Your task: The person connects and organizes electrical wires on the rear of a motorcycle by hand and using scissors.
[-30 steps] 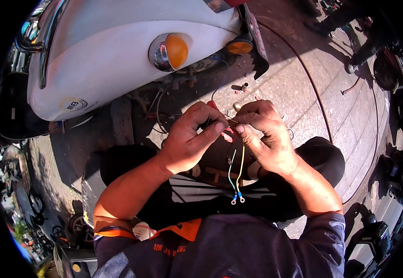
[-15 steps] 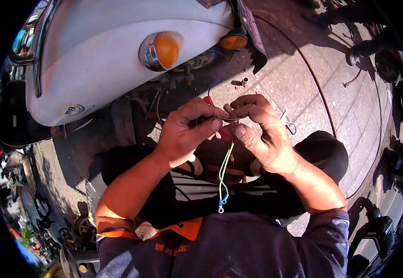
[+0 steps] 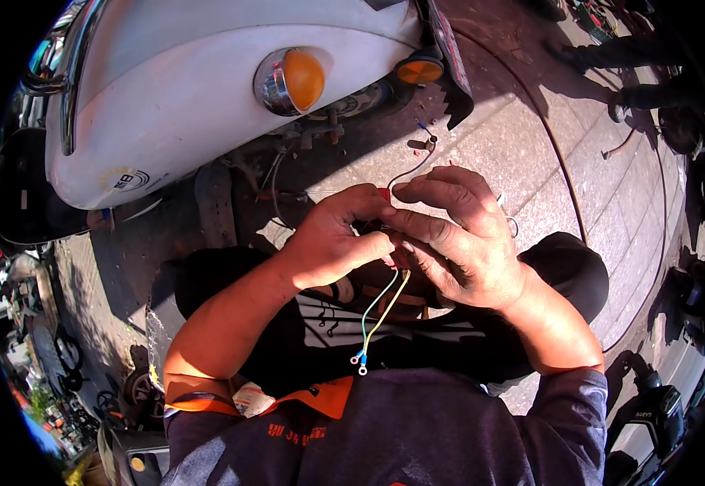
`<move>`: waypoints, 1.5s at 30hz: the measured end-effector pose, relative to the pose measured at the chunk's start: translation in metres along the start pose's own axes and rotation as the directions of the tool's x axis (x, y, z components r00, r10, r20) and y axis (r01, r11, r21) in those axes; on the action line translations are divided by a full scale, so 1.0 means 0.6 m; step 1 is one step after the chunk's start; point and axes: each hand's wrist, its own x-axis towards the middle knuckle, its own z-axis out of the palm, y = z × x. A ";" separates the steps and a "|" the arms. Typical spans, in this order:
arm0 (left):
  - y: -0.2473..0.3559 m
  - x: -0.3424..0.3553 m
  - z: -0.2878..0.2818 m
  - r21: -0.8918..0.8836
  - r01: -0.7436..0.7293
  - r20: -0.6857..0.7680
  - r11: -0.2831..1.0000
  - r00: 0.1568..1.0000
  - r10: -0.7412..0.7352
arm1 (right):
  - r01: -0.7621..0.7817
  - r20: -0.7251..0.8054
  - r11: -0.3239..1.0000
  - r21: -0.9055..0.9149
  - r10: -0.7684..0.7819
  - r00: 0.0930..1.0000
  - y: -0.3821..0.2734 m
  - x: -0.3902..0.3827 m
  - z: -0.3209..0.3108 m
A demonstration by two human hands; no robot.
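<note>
My left hand (image 3: 332,239) and my right hand (image 3: 472,239) meet over my lap. Between them is a small red part (image 3: 402,258), mostly hidden by the fingers. The left thumb and fingers pinch it from one side. Right fingertips press against it from the other, index finger bent over the top. Below hang a green wire (image 3: 371,306) and a yellow wire (image 3: 387,314), ending in blue-sleeved ring terminals (image 3: 363,369). Above, a thin dark wire (image 3: 411,168) rises from the hands toward a blue-tipped end (image 3: 423,127).
A white scooter body (image 3: 174,89) with an orange turn signal (image 3: 302,79) and an orange reflector (image 3: 419,72) stands ahead on the left. A brown hose (image 3: 548,134) crosses the paving on the right. Another person's legs (image 3: 632,73) show at far right.
The right fingers have closed in over the red part. The green and yellow wires have swung left. The dark wire with its blue tip now shows above the hands.
</note>
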 end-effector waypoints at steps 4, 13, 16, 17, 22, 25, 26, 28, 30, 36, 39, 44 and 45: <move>0.004 0.001 -0.003 0.095 0.046 0.013 0.994 0.999 -0.048 | -0.063 0.086 0.992 0.107 0.054 0.995 -0.001 -0.013 0.010; 0.014 0.006 -0.014 0.042 0.176 0.080 0.983 0.981 -0.179 | -0.160 0.197 0.978 0.131 0.132 0.971 0.028 -0.024 0.012; 0.002 0.006 -0.020 0.020 0.356 0.126 0.934 0.926 -0.356 | -0.128 0.205 0.984 0.125 0.101 0.974 0.032 -0.026 0.014; 0.002 0.005 -0.018 -0.007 0.340 0.124 0.940 0.933 -0.337 | -0.133 0.245 0.984 0.120 0.101 0.964 0.033 -0.026 0.014; 0.026 0.007 0.000 -0.165 0.325 0.155 0.931 0.941 -0.301 | -0.091 0.226 0.993 0.071 0.073 0.971 0.031 -0.034 0.019; 0.009 0.007 -0.001 -0.143 0.296 0.116 0.944 0.953 -0.281 | -0.131 0.158 0.985 0.110 0.113 0.981 0.028 -0.035 0.022; 0.008 0.006 0.001 -0.187 0.284 0.126 0.940 0.956 -0.263 | -0.164 0.180 0.977 0.132 0.140 0.974 0.027 -0.035 0.021; 0.012 0.005 0.009 -0.275 0.258 0.140 0.926 0.964 -0.226 | -0.230 0.224 0.957 0.177 0.188 0.956 0.025 -0.035 0.018; 0.011 0.004 0.012 -0.291 0.287 0.141 0.913 0.956 -0.255 | -0.267 0.218 0.928 0.260 0.213 0.952 0.024 -0.037 0.020; -0.002 0.007 0.013 -0.301 0.286 0.104 0.910 0.958 -0.267 | -0.190 0.197 0.965 0.179 0.155 0.968 0.036 -0.041 0.028; -0.020 0.005 0.014 -0.363 0.311 0.080 0.878 0.950 -0.303 | -0.199 0.195 0.963 0.182 0.163 0.967 0.032 -0.040 0.030; -0.019 0.004 0.010 -0.407 0.320 0.132 0.856 0.948 -0.291 | -0.365 0.272 0.879 0.306 0.287 0.919 0.023 -0.027 0.023; -0.025 0.004 0.007 -0.377 0.320 0.123 0.869 0.947 -0.295 | -0.378 0.276 0.870 0.318 0.297 0.914 0.025 -0.027 0.024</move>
